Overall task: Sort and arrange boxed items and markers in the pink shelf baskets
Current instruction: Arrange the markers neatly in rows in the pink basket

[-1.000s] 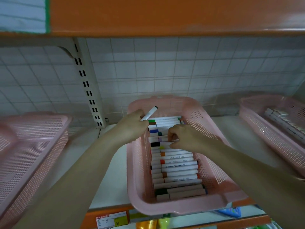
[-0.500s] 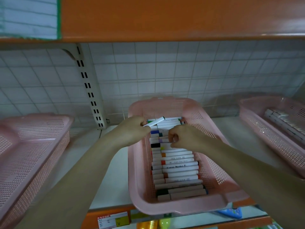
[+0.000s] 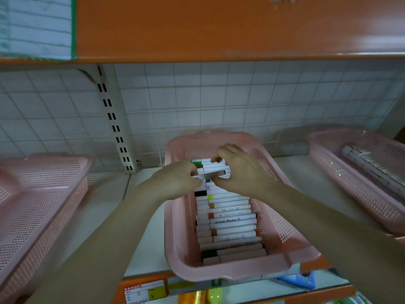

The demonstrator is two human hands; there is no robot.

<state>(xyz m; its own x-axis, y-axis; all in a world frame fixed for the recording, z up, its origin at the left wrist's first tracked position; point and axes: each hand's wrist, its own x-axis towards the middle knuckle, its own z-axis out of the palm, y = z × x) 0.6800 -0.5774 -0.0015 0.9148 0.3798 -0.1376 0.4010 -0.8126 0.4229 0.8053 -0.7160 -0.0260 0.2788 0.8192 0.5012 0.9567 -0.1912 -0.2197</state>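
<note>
Over the far end of the middle pink basket (image 3: 282,229), both hands hold one white marker (image 3: 211,174). Its long axis runs left to right, parallel to the markers (image 3: 228,222) stacked below, dark tip pointing right. The left hand (image 3: 175,182) pinches its left end; the right hand (image 3: 238,172) curls fingers around its right end.

A white gridded back panel (image 3: 219,102) rises behind the white shelf board (image 3: 144,216). A slotted upright (image 3: 114,119) stands left on the panel, beneath the orange upper shelf (image 3: 219,27). Lighting is dim.
</note>
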